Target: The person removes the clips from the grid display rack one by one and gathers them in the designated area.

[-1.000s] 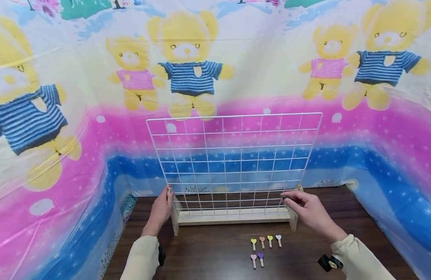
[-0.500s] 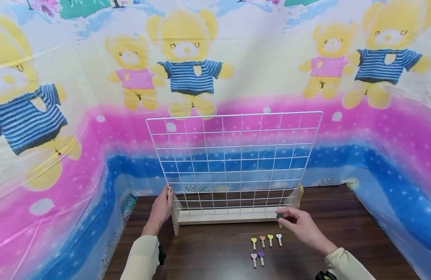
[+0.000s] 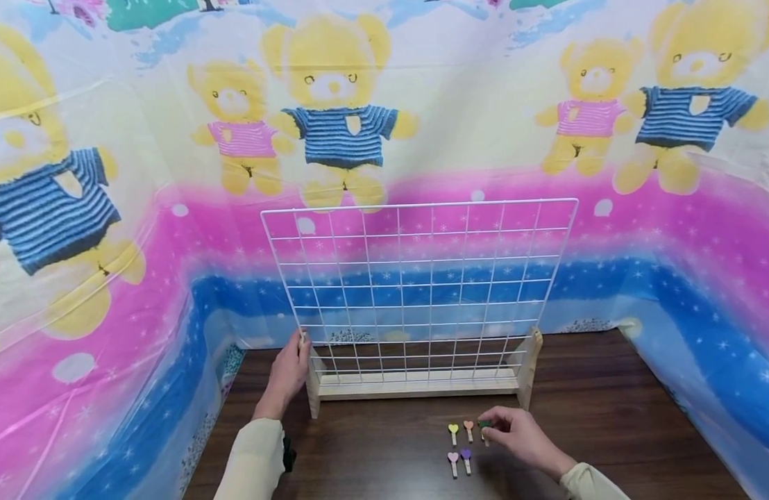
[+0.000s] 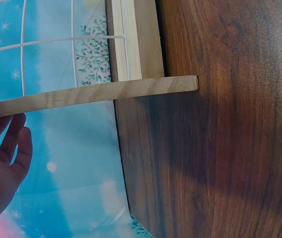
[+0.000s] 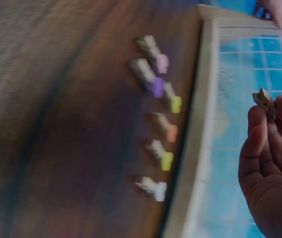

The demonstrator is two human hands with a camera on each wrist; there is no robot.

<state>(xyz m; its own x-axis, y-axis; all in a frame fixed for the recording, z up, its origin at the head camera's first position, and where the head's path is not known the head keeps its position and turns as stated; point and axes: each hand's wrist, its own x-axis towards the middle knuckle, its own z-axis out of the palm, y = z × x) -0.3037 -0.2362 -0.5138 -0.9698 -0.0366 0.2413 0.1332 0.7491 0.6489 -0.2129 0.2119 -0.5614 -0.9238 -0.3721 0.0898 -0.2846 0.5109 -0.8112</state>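
My left hand (image 3: pixel 286 371) holds the left wooden upright (image 3: pixel 314 399) of a stand that carries a white wire grid panel (image 3: pixel 420 204). In the left wrist view, its fingertips touch the outer face of that upright (image 4: pixel 106 92). My right hand (image 3: pixel 523 437) pinches a small wooden clothespin with a dark green top (image 3: pixel 484 424), just over the clothespins on the table. Seen from the right wrist, the pinched clothespin (image 5: pixel 263 101) sits between thumb and fingers. Heart-topped clothespins lie below: yellow (image 3: pixel 454 432), orange (image 3: pixel 468 429), pink (image 3: pixel 454 462) and purple (image 3: pixel 466 458).
Another yellow clothespin (image 5: pixel 166 161) and a white one (image 5: pixel 160 191) show in the right wrist view; the right hand covers them in the head view. The dark wooden table (image 3: pixel 372 444) is bordered by a bear-print cloth (image 3: pixel 472 132) behind and at the sides.
My right hand has moved from the grid's right side down toward the clothespins on the table, carrying the green clothespin. My left hand has stayed on the upright.
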